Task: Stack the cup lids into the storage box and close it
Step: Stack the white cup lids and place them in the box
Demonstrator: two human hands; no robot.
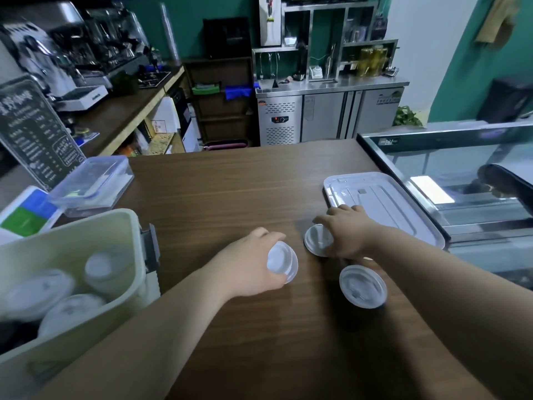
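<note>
Gripping one tilted cup lid (pixel 282 262) in my left hand (pixel 251 264) above the wooden surface (pixel 230 192). My right hand (pixel 346 236) is curling its fingers round a second lid (pixel 315 239) on the surface. A third lid (pixel 362 286) is lying flat nearer me. The storage box (pixel 86 333), at left, is standing open and holding lid stacks (pixel 99 267). Its cover (pixel 383 203) is lying at right.

Green walls (pixel 187 27), steel fridge counter (pixel 331 111), wooden shelf unit (pixel 222 111).

Bare left hand (pixel 252 264) — bare right hand (pixel 347 236)
</note>
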